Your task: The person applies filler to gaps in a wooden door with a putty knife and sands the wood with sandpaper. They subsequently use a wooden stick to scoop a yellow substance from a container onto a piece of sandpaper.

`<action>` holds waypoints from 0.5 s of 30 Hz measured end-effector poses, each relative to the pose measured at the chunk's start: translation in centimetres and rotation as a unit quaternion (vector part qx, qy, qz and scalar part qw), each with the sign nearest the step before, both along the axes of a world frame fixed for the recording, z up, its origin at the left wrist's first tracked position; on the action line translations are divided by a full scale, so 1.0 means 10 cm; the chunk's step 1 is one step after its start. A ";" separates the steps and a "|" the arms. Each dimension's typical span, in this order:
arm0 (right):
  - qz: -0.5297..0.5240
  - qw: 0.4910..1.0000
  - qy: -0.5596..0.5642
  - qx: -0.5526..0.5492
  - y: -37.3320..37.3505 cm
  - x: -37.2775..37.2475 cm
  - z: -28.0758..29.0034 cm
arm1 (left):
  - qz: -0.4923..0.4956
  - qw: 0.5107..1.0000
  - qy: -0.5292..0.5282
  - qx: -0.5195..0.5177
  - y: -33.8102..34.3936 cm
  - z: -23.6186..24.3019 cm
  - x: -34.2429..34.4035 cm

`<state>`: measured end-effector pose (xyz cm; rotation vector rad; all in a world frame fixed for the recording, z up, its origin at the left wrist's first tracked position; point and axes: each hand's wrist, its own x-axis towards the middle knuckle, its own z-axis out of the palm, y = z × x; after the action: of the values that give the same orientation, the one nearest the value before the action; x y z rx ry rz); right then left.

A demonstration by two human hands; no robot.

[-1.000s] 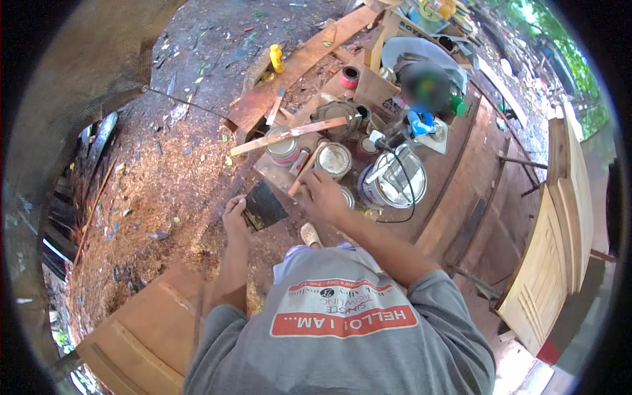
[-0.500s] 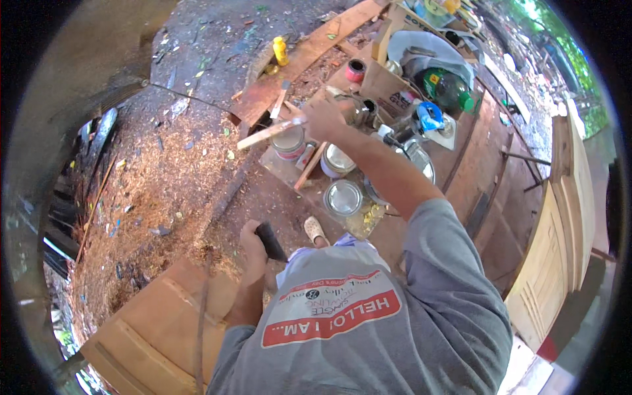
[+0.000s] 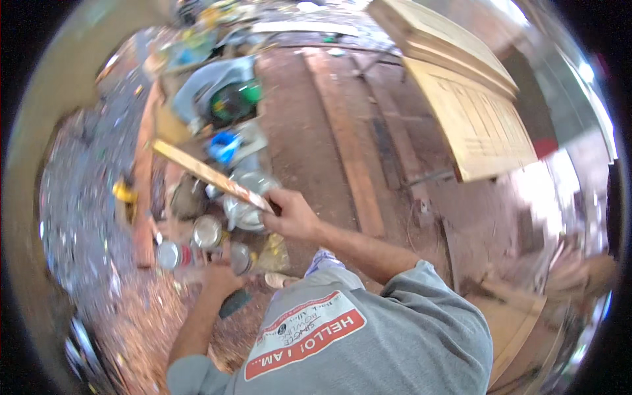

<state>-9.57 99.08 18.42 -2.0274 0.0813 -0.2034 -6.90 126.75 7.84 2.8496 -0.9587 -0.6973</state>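
My right hand (image 3: 294,214) is closed around one end of a narrow wooden stick (image 3: 207,175), which points up and to the left. Below it to the left, my left hand (image 3: 220,282) grips a dark, flat rectangular piece (image 3: 235,303); its exact kind does not show. Just beyond the left hand stand several cans, among them a pale-topped can (image 3: 169,255) and another can (image 3: 207,230). The stick passes over a clear plastic-looking container (image 3: 247,204), partly hiding it. Motion blurs much of the scene.
A green bottle (image 3: 227,105) and a blue item (image 3: 224,147) lie beyond the cans. Long planks (image 3: 349,151) run along the brown floor. Carved wooden panels (image 3: 484,125) lean at the upper right. Wood shavings (image 3: 141,316) cover the ground at lower left.
My view has swung to the right, bringing the panels nearer the middle. My right hand has drawn back from above the cans with the stick. The dark piece stays in my left hand.
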 end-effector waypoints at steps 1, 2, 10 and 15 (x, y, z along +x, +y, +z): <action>-0.021 0.999 0.006 0.042 -0.15 -0.19 -0.05 | -0.004 0.999 -0.011 0.030 -0.09 0.05 0.02; -0.053 0.998 -0.002 0.045 -0.33 -0.42 -0.12 | 0.003 0.998 0.020 0.054 -0.21 0.11 0.02; -0.313 0.948 0.057 0.008 -1.55 -2.20 -0.85 | 0.070 0.996 -0.018 0.042 -0.41 0.17 -0.20; -0.397 0.908 0.125 0.035 -2.35 -3.10 -1.19 | 0.065 0.994 -0.040 0.078 -0.70 0.76 -0.71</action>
<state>-40.57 75.62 6.53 -1.8365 1.0694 -0.4374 -14.05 119.72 15.41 3.0631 -0.7506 -0.6783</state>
